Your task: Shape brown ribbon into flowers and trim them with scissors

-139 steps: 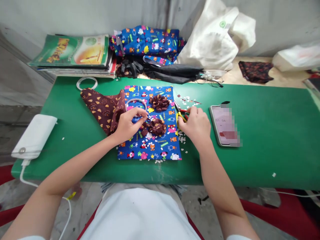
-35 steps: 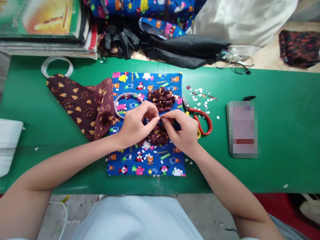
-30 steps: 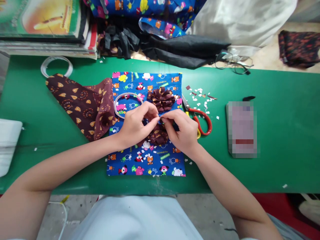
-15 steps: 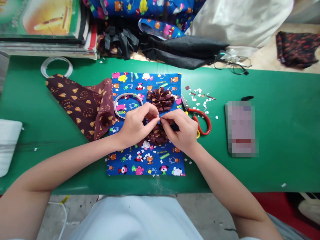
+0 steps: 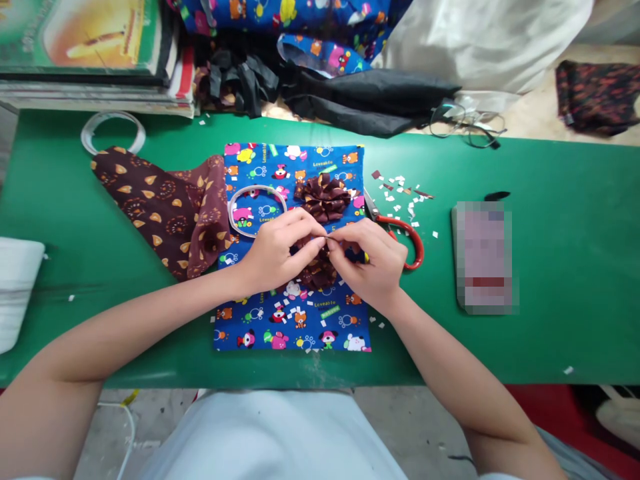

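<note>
My left hand (image 5: 277, 250) and my right hand (image 5: 373, 263) meet fingertip to fingertip over a brown fabric flower (image 5: 316, 270), pinching a small folded piece of brown fabric between them. The flower lies on a blue cartoon-print cloth (image 5: 293, 313) on the green table (image 5: 550, 333). A second, finished brown fabric flower (image 5: 324, 197) sits just beyond my fingers. A clear tape roll (image 5: 239, 200) lies on the cloth left of it. Red-handled scissors (image 5: 407, 237) lie right of my right hand, partly hidden by it.
A brown patterned cloth (image 5: 160, 207) lies left of the blue one. A phone (image 5: 484, 257) is at the right, small paper scraps (image 5: 400, 187) beyond the scissors. Books (image 5: 90, 53), fabric piles (image 5: 300, 60), glasses (image 5: 467, 127) and a white bag (image 5: 475, 40) line the back.
Since 4.6 s ago my right hand left the scissors and joined my left over the flower. In the last second both hands shifted slightly toward me and lower onto the flower.
</note>
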### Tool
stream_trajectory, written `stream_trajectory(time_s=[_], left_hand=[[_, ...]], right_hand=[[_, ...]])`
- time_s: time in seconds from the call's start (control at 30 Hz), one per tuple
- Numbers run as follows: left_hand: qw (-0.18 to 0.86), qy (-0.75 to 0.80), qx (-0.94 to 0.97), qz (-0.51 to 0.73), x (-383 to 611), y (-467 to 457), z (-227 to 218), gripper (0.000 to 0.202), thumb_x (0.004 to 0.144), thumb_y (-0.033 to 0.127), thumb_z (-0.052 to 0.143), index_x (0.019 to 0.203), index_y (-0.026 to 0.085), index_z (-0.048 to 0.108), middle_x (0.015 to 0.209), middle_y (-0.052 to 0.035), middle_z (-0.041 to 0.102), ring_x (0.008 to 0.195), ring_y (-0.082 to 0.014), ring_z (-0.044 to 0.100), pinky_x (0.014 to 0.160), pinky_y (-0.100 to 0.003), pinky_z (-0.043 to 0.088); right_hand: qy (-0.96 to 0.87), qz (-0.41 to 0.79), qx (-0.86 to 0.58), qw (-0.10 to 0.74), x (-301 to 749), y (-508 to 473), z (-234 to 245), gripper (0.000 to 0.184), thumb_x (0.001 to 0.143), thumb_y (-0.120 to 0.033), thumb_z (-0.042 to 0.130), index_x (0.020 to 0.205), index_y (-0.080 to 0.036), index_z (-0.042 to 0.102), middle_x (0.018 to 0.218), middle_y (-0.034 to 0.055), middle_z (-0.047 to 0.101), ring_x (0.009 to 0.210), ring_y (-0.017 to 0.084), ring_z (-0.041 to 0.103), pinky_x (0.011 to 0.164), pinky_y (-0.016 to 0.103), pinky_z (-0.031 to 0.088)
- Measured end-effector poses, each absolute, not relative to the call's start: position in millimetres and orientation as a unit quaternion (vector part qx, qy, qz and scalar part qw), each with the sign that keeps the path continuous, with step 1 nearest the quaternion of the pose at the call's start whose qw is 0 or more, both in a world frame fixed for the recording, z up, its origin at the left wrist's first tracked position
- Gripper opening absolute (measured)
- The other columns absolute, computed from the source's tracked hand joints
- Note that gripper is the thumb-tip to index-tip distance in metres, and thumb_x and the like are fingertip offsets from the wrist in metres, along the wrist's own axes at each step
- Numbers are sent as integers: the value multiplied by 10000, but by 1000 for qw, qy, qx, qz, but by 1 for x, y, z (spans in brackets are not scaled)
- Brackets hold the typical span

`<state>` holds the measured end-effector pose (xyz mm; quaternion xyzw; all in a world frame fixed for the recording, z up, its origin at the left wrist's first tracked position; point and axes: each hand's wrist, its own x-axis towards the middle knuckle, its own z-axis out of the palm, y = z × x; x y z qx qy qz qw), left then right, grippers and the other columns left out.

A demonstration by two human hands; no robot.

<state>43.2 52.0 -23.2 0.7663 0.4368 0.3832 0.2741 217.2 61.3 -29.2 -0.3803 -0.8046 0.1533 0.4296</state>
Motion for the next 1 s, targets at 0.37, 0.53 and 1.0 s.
stream_trajectory(time_s=[0.37,0.53,1.0], left_hand=[[260,410,791,371,42,51,-27,107,874,172,505,828,170,602,803,-23,608,744,-118,564,693,-247,467],[243,411,795,374,43,50,-28,110,864,165,517,813,171,615,795,-18,599,735,-114,559,694,-247,466],[268,399,792,376,44,52,-27,121,836,124,515,760,177,593,788,-15,593,755,-120,561,706,-250,471]], right_hand=[[-864,63,-329,377,220,62,-36,98,811,-135,550,828,-228,525,706,24,636,627,165,518,583,307,441],[-895,-12,-318,313,222,61,-34,137,841,-142,525,733,-225,520,628,20,575,569,157,441,536,318,365],[-897,-106,-298,309,220,58,-32,312,886,-215,532,581,-223,466,501,-16,444,490,123,350,472,316,284]])
